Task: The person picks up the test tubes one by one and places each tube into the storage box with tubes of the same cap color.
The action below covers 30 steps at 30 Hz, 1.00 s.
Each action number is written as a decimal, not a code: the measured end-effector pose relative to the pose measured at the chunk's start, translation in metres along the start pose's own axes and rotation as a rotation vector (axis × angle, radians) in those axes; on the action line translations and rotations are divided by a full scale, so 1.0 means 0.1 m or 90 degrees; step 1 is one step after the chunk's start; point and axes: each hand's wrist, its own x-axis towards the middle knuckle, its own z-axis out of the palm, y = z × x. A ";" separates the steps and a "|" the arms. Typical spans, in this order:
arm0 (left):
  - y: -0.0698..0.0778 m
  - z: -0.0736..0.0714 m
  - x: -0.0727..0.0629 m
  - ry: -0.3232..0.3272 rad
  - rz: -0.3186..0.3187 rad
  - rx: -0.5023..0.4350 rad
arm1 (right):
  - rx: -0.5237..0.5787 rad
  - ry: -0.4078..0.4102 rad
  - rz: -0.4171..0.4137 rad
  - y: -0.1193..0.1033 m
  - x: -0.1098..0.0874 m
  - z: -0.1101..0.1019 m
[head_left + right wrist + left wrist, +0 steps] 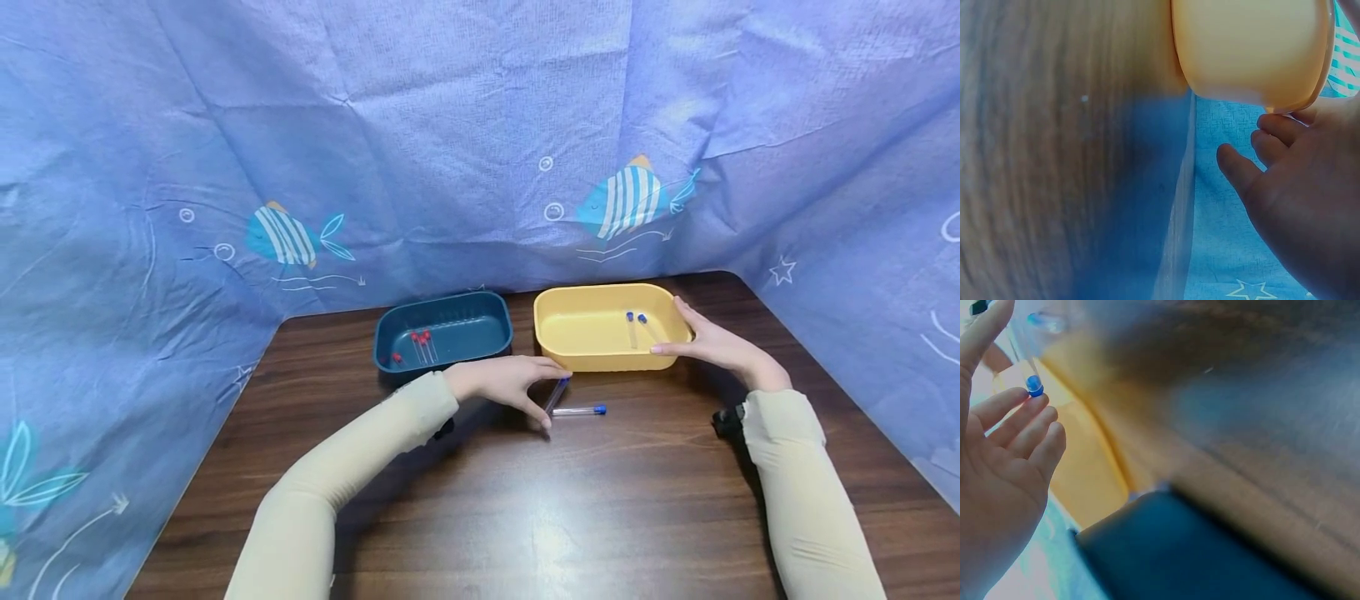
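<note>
My left hand (512, 383) is low over the table, its thumb and fingertips at the two ends of a clear test tube with a blue cap (1035, 386). The cap meets the fingertips in the left wrist view. Beside it a second blue-capped test tube (579, 410) lies on the wood. My right hand (720, 343) holds the right end of a yellow box (600, 363), thumb at the near corner and fingers at the far one. Inside that box are two blue-capped tubes (642, 319).
A dark blue box (442, 302) stands left of the yellow one, with several red-capped tubes (424, 336) inside. Both boxes sit near the back edge of the wooden table (555, 517). A blue curtain (450, 167) with printed fish hangs behind.
</note>
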 end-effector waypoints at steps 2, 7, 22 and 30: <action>0.02 -0.06 -0.02 0.006 -0.004 -0.002 | -0.001 0.001 0.001 -0.01 -0.01 0.00; 0.09 -0.25 -0.10 0.032 -0.010 -0.014 | -0.005 0.003 0.005 -0.05 -0.04 -0.02; 0.16 -0.82 -0.39 0.184 -0.014 -0.033 | -0.007 0.000 0.002 -0.04 -0.04 0.01; 0.13 -0.98 -0.46 0.245 -0.028 -0.036 | -0.007 0.010 -0.003 -0.05 -0.05 0.01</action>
